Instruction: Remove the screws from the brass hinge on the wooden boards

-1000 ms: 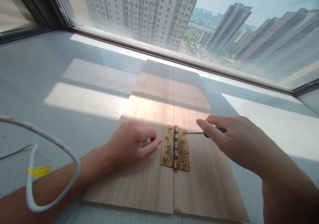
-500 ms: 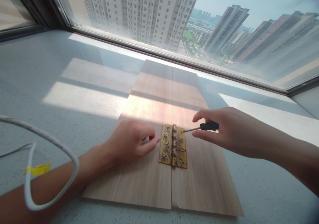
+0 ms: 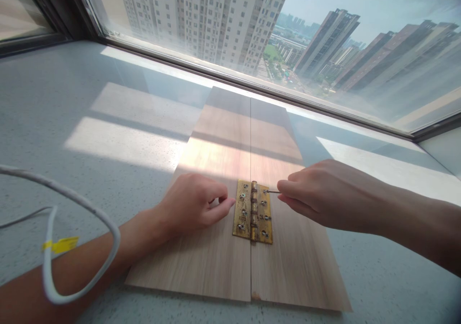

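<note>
Got a brass-colored butt hinge (image 3: 254,213) sitting across two side-by-side wood-grain boards (image 3: 216,155), a bit below center frame. Holding a screwdriver (image 3: 274,192) in the right hand (image 3: 320,194), right of center, with the tip at the hinge's upper-right screw (image 3: 265,191). Curling the left hand (image 3: 196,201) narrow just left of the hinge, can't really tell if touching it.

Pale speckled windowsill (image 3: 46,117), patched with sunlight — two wooden boards (image 3: 240,155) lying flat on it; side by side
</note>
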Tool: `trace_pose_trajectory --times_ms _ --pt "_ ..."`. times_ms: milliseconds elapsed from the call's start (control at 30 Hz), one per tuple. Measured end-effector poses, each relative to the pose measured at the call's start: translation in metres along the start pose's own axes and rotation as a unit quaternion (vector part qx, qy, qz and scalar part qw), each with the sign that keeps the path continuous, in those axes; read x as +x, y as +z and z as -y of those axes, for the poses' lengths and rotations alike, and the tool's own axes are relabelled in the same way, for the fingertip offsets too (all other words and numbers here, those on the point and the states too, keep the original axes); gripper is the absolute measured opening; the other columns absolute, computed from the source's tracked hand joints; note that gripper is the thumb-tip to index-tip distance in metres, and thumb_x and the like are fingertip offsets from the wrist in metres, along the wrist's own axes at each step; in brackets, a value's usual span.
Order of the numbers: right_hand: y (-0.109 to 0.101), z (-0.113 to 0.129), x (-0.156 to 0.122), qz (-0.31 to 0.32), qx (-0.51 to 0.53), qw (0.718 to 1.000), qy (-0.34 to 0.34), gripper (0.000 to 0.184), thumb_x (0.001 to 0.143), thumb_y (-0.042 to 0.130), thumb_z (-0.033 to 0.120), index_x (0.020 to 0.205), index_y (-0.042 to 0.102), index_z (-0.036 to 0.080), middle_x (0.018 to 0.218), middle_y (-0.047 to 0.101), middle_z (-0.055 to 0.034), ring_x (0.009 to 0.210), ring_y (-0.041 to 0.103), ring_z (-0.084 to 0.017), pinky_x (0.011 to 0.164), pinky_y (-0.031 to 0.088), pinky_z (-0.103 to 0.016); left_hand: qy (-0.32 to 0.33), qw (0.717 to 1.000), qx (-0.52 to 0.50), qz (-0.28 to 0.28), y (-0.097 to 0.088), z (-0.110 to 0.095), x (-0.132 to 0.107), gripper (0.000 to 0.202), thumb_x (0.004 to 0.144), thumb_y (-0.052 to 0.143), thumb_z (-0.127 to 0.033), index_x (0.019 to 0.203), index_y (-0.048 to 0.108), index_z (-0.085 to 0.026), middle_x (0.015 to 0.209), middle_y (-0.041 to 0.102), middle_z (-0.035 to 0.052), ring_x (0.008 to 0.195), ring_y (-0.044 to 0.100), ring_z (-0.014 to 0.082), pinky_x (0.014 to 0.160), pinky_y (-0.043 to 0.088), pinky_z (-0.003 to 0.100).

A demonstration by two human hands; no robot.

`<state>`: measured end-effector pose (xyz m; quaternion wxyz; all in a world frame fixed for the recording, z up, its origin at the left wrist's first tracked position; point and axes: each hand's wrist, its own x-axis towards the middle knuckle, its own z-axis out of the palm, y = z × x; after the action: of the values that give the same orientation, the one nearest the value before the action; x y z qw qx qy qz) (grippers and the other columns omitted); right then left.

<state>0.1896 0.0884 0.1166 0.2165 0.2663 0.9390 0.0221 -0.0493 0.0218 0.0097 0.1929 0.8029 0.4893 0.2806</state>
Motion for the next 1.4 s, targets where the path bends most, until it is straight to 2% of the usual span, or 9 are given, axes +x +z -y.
trace_pose_trajectory --times_ms 67,333,567,700,800,867,1000,1233,1400 --pt "0.000 0.001 -0.004 -0.006 0.022 1.000 0.011 0.028 0.093 0.044 0.028 0.066 0.045 0.020 0.058 0.054 -0.0002 0.049 0.033 -0.012 0.052 0.017 -0.030 -0.001 1.000 0.000 0.001 0.000 0.000 0.000 0.033 0.086 0.054 -0.032 0.057 0.055 -0.016 0.048 0.040 -0.0052 0.048 0.033 0.0081 0.052 0.022 0.026" --pt "-0.015 0.015 0.003 0.018 0.200 0.944 0.263 0.031 0.091 0.040 0.034 0.066 0.052 0.022 0.058 0.058 -0.0014 0.049 0.049 -0.014 0.047 0.028 -0.028 0.001 1.000 0.002 0.004 -0.001 -0.001 0.000 0.034 0.086 0.053 -0.032 0.057 0.056 -0.016 0.048 0.041 -0.0050 0.048 0.034 0.0082 0.052 0.022 0.026" --pt "-0.009 0.008 0.006 -0.013 -0.022 0.999 0.033 0.021 0.086 0.045 0.021 0.065 0.042 0.022 0.049 0.046 0.0015 0.044 0.022 -0.011 0.049 0.013 -0.030 0.000 1.000 -0.005 0.004 -0.002 -0.001 0.001 0.033 0.086 0.053 -0.031 0.057 0.055 -0.016 0.048 0.038 -0.0057 0.048 0.032 0.0080 0.052 0.022 0.026" --pt "-0.006 0.006 -0.001 0.001 -0.051 0.997 -0.061 0.021 0.083 0.045 0.012 0.064 0.046 0.021 0.053 0.049 -0.0001 0.046 0.028 -0.012 0.051 0.013 -0.032 0.003 1.000 -0.006 0.002 -0.001 -0.001 0.000 0.032 0.086 0.054 -0.031 0.058 0.056 -0.017 0.048 0.037 -0.0057 0.048 0.032 0.0082 0.052 0.021 0.026" --pt "-0.007 0.011 -0.004 -0.030 0.062 0.996 0.064 0.016 0.089 0.048 0.028 0.079 0.058 0.023 0.062 0.059 -0.0011 0.053 0.045 -0.015 0.051 0.022 -0.028 0.002 1.000 -0.003 0.000 -0.001 -0.001 0.000 0.033 0.086 0.054 -0.031 0.057 0.056 -0.016 0.049 0.038 -0.0055 0.049 0.033 0.0081 0.052 0.021 0.026" --pt "-0.009 0.015 -0.004 -0.038 0.178 0.965 0.188 0.026 0.092 0.045 0.043 0.089 0.061 0.023 0.066 0.063 -0.0018 0.055 0.052 -0.017 0.050 0.029 -0.027 0.003 1.000 -0.005 -0.001 -0.001 -0.001 0.000 0.034 0.086 0.054 -0.031 0.056 0.055 -0.016 0.048 0.038 -0.0055 0.048 0.032 0.0080 0.052 0.021 0.026" --pt "-0.015 0.021 0.001 -0.008 0.270 0.918 0.291 0.039 0.094 0.038 0.047 0.073 0.057 0.021 0.061 0.061 -0.0025 0.049 0.050 -0.015 0.047 0.031 -0.027 0.010 1.000 -0.004 -0.007 -0.001 0.000 0.000 0.033 0.086 0.054 -0.031 0.056 0.054 -0.016 0.048 0.036 -0.0057 0.048 0.031 0.0078 0.051 0.021 0.025" --pt "-0.012 0.007 -0.001 -0.021 0.144 0.985 0.097 0.022 0.088 0.050 0.030 0.068 0.048 0.022 0.054 0.050 0.0022 0.047 0.038 -0.012 0.048 0.023 -0.026 0.008 1.000 -0.004 -0.002 -0.001 -0.001 0.000 0.034 0.086 0.055 -0.031 0.056 0.054 -0.016 0.048 0.038 -0.0055 0.048 0.033 0.0078 0.051 0.022 0.025" --pt "-0.011 -0.004 -0.008 -0.011 0.127 0.992 -0.012 0.021 0.089 0.047 0.019 0.074 0.062 0.021 0.069 0.061 -0.0037 0.063 0.054 -0.016 0.057 0.030 -0.028 0.005 1.000 -0.004 -0.006 -0.001 -0.001 -0.001 0.034 0.086 0.055 -0.031 0.055 0.054 -0.016 0.048 0.037 -0.0056 0.047 0.032 0.0077 0.051 0.021 0.025"
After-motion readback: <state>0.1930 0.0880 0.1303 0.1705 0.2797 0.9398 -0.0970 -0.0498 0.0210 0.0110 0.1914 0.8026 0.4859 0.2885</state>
